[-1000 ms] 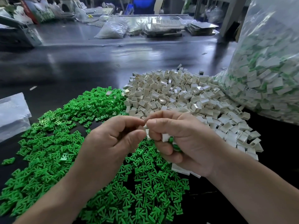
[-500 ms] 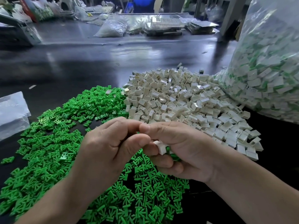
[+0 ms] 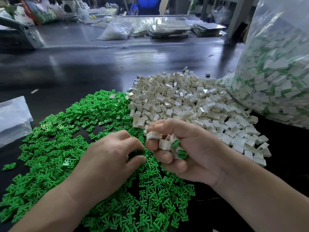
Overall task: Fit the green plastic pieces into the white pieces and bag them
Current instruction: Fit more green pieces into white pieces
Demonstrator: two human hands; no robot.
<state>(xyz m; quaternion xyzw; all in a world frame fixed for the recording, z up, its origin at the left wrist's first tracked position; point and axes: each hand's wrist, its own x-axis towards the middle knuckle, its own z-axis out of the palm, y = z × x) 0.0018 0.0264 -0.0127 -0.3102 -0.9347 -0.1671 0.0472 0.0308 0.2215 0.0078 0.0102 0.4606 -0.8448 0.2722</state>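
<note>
Right hand point(image 3: 189, 153) clutches boxy white housings point(image 3: 163, 144), some green-plugged; left hand point(image 3: 110, 158), fingertips curled, meets forked green clips point(image 3: 50, 148) at nine o'clock, grip unclear.

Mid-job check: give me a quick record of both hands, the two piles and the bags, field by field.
left hand: fingers curled down onto the green pieces; cannot tell if it pinches one
right hand: grips a handful of white pieces, some showing green inserts
green pieces: loose spread on the dark table, left and front
white pile: loose heap behind the right hand
large bag: far right, holds white-and-green pieces
flat bag: left edge
</note>
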